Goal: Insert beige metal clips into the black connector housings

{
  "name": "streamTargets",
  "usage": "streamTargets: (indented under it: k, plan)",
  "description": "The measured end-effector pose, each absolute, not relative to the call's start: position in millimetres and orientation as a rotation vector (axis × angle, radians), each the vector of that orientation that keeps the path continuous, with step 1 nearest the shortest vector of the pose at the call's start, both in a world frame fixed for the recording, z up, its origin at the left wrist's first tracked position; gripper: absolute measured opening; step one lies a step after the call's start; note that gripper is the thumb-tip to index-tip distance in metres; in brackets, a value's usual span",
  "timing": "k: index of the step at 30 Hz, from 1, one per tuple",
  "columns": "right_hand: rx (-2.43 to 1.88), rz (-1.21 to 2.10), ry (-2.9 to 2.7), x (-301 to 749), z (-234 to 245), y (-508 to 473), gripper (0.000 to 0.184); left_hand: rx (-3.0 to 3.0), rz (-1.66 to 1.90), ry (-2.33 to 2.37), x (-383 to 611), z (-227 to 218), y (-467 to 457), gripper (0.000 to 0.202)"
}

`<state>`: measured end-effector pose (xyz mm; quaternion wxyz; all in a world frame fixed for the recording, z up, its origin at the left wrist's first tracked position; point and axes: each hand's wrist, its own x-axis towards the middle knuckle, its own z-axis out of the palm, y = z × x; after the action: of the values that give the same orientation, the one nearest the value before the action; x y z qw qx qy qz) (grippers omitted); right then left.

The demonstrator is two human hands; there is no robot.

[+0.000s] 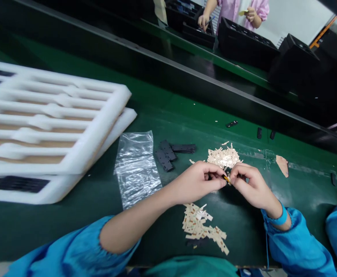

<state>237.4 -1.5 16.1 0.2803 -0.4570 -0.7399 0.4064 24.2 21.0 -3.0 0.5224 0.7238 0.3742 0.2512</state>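
Note:
My left hand (200, 181) and my right hand (247, 184) meet over the green bench, fingertips pinched on a small yellowish piece (227, 179) between them. A dark edge shows by the left fingertips; the piece is too small to name its kind. Just beyond the hands lies a heap of small cream-coloured pieces (224, 156). Closer to my body is a second pile of flat cream strips (200, 225), some with brownish marks. Black flat rectangular plates (166, 154) lie to the left of the hands, some of them stacked.
A clear plastic bag (138, 167) lies left of my forearm. White slotted foam trays (99, 142) are stacked at the left. Small black parts (259, 133) and a brown scrap (282, 166) lie to the right. Behind the dark rail, a person in pink (237, 11) works among black boxes (246, 42).

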Motion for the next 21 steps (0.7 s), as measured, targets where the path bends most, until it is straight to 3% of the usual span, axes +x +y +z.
streamTargets:
  k: [3,9,21]
  plan:
    - [-1.239,1.033,-2.023,236.1,16.1,-2.7,0.019,1.564,0.674,0.863,21.8,-0.2,19.3,0.021]
    - [-1.314,0.494,-2.070,229.7,16.8,-9.9,0.007,1.827,0.854,1.031,19.2,2.7,11.9,0.018]
    - [-1.291,0.805,-1.960,225.0,11.7,-9.0,0.020,2.392,0.812,0.878,17.9,-5.1,7.1,0.026]
